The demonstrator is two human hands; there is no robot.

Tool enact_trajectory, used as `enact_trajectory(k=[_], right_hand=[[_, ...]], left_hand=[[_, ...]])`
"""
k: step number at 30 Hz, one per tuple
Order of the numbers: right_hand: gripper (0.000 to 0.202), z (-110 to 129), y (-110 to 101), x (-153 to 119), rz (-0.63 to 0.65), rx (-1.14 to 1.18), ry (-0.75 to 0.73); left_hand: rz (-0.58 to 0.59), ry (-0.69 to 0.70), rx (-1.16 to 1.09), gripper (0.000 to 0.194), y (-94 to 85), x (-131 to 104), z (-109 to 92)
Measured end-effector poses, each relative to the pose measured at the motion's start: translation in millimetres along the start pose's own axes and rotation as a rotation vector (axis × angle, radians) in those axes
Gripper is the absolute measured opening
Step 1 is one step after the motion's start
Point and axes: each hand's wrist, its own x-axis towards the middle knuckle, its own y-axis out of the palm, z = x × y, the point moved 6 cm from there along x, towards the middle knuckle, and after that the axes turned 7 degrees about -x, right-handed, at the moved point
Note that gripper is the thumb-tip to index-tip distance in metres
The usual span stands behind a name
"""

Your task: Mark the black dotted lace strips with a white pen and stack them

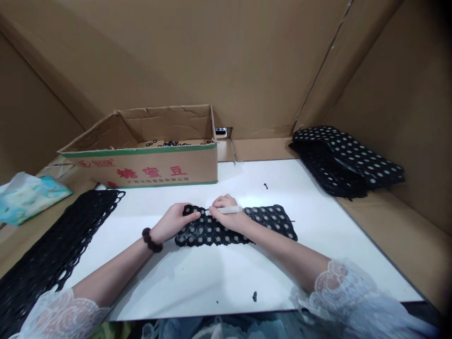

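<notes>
Black dotted sheet (219, 236) flat on white bench (158, 292), right hand (229, 217) pinching white pen (232, 209) over it, left hand (173, 222) at its left end, thumb on top, cannot tell whether pinching.

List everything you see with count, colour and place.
tabletop: one, white, centre
dotted sheet: one, black, centre
pen-like tool: one, white, right hand
box: one, brown, back left
rings: several, black, inside box
packet: one, teal-white, left
openwork strip: one, black, left
spotted pile: one, black, right
scraps: several, black, tabletop
walls: several, brown, around
unclear object: one, dark, wall gap
fabric: unclear, bluish, bottom
bracelet: one, brown, left wrist
sleeves: two, white, forearms
left hand: one, bare, centre
right hand: one, bare, centre
</notes>
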Motion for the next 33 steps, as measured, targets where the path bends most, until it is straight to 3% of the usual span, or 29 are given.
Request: enact_trajectory(k=[6, 11, 14, 23, 29, 33], right_hand=[[0.028, 5.5, 1.2, -1.2, 0.005, -0.038, -0.104], [0.033, 11.2, -2.6, -0.8, 0.023, -0.085, -0.122], [0.036, 15.6, -0.4, -2.3, 0.075, -0.111, -0.144], [0.033, 18.8, 5.7, -4.4, 0.059, -0.134, -0.177], [0.027, 25.5, 13.9, -7.5, 0.026, -0.402, -0.246], [0.027, 26.5, 20.9, -5.1, -0.002, -0.569, -0.189]], left_hand=[[-0.157, 0.071, 0.087, 0.027, -2.0, -5.3, -5.9], [-0.039, -0.059, -0.166, 0.029, -2.1, -1.9, 6.2], [0.016, -0.088, -0.145, 0.031, -4.4, 0.0, 9.2], [0.080, 0.109, 0.334, 0.027, 1.8, -4.3, -11.2], [0.020, 0.202, 0.371, 0.026, 9.9, -7.8, -16.3], [-0.033, 0.234, 0.310, 0.025, 13.9, -8.2, -19.2]])
